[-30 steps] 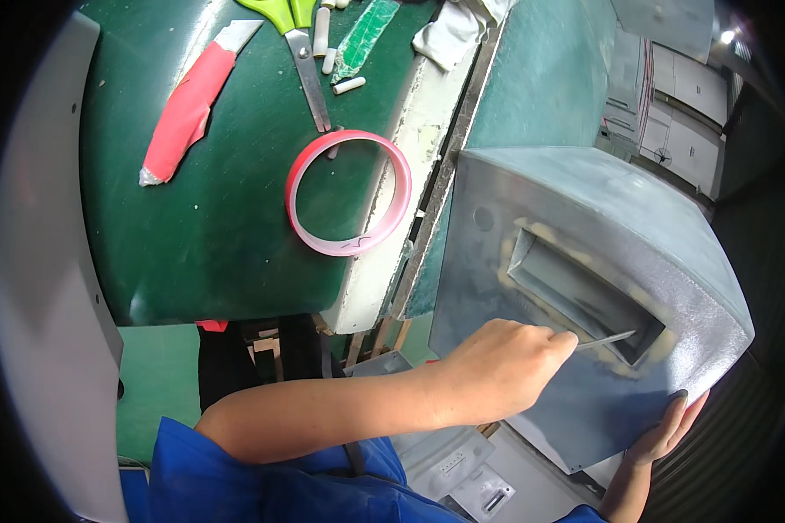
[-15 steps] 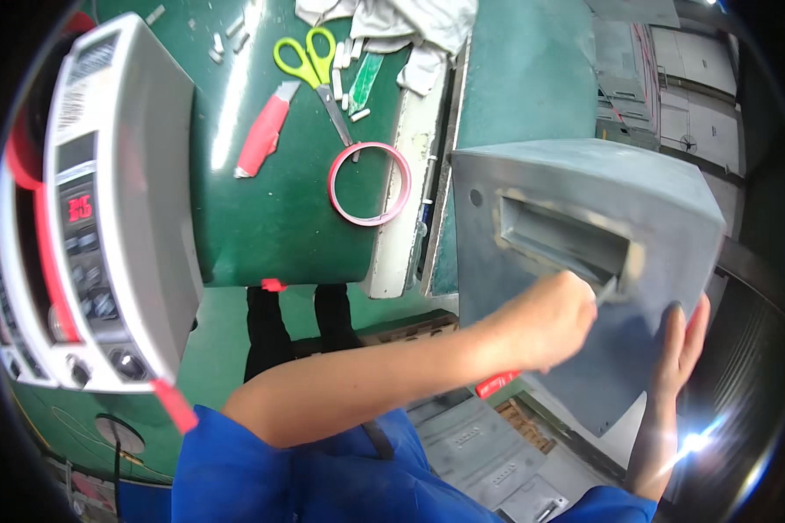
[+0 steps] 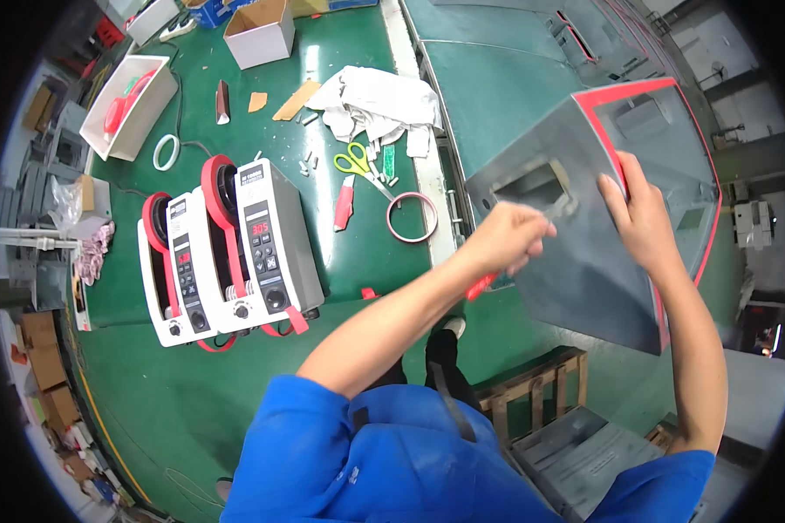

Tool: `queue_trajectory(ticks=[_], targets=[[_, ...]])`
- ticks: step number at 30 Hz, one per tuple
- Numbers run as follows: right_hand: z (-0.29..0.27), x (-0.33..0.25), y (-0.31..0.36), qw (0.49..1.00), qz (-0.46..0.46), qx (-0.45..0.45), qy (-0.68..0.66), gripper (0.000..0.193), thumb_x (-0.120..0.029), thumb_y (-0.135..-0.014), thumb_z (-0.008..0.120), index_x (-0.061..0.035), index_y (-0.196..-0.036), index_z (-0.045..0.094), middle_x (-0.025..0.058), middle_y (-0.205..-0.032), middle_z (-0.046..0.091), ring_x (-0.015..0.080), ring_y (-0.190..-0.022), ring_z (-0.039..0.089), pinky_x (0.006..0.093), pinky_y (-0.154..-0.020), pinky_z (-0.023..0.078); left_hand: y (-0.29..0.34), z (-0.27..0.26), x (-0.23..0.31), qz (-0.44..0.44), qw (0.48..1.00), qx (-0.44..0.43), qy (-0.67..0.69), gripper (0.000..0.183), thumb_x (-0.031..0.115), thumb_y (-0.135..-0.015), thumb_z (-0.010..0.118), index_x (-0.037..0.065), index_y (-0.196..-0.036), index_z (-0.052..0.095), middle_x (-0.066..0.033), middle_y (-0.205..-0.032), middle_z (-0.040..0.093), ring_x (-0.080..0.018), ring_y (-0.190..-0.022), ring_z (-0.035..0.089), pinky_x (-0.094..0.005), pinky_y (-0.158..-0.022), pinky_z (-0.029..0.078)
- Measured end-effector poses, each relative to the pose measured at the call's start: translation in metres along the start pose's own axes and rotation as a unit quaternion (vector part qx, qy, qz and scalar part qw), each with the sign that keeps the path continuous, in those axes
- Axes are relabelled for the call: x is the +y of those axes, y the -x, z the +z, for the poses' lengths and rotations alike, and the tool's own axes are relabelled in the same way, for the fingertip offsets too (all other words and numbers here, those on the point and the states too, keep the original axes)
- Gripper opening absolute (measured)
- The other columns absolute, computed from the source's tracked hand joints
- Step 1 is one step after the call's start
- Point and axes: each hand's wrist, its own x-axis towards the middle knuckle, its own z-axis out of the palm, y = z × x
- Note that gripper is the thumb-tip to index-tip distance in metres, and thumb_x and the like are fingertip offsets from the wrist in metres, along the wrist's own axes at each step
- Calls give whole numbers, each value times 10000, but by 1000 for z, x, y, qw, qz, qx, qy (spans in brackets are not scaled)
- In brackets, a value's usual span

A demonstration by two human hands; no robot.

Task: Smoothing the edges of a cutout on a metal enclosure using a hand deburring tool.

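Observation:
My left hand is closed round a tool with a red handle end. A thin grey tip points toward the lower right corner of a rectangular slot; my fingers hide the tool's middle, so its exact kind is unclear. The slot is cut in the face of a grey metal box, held tilted over the bench's right edge. My right hand grips the box's edge, thumb on the slotted face and fingers over the red-lined rim. Tan residue surrounds the slot.
On the green bench lie yellow-green scissors, a red utility knife, a tape roll and white cloth. Two tape dispensers stand left. Beyond are a white bin and carton. A wooden pallet lies below.
The view has widened and shifted. The box has turned, showing its red-lined open side. My right hand has moved from its lower right to the rimmed edge; my left still holds the red-handled tool by the slot.

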Motion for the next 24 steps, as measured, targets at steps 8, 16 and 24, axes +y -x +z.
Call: queue_trajectory(ticks=[8, 16, 24], targets=[[-2, 15, 7, 995, -19, 34, 93, 294, -270, -831, 460, -46, -1014, 406, 193, -663, 562, 384, -655, 540, 446, -563, 409, -9, 11, 5, -11, 999, 0, -48, 252, 160, -838, 444, -63, -901, 543, 17, -508, 398, -38, -346, 318, -181, -321, 230], [0, 12, 4, 997, -7, 1, 72, 277, -266, -828, 450, -30, -961, 393, 187, -632, 556, 376, -621, 540, 437, -536, 418, 1, 5, 1, -31, 999, -15, -20, 259, 174, -858, 428, -57, -918, 531, 29, -501, 378, -29, -338, 293, -176, -318, 206], [4, 20, 8, 997, -44, 29, 47, 235, -251, -823, 452, -39, -900, 388, 174, -610, 552, 368, -604, 541, 446, -521, 420, -5, 1, 10, -33, 998, -23, -44, 253, 172, -867, 433, -53, -920, 535, 41, -490, 365, -19, -325, 280, -168, -317, 197]])
